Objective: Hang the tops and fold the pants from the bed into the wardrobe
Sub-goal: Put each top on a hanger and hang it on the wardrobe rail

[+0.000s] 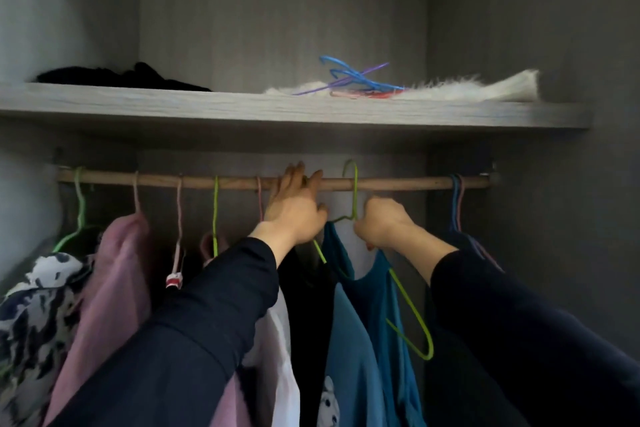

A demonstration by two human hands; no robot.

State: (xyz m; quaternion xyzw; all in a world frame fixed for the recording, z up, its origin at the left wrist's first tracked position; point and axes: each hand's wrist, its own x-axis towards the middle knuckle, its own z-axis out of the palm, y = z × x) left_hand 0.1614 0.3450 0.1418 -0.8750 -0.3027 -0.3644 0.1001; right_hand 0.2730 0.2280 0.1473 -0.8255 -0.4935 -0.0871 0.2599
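Two sleeves (207, 322): dark, nearest, reaching up.
Right hand (382, 224): fisted round green hanger (354, 204) neck, blue top (363, 295) below.
Left hand (294, 208): fingers straight, touching rail (398, 183).
Hook (350, 166): at rail, right of left hand.
Risk: top sliding off tilted hanger once released.

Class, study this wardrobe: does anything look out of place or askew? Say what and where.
Two things. Loose hangers lie tangled on the shelf instead of on the rail. And the green hanger gripped by the right hand tilts steeply, its lower arm poking bare out of the teal top.
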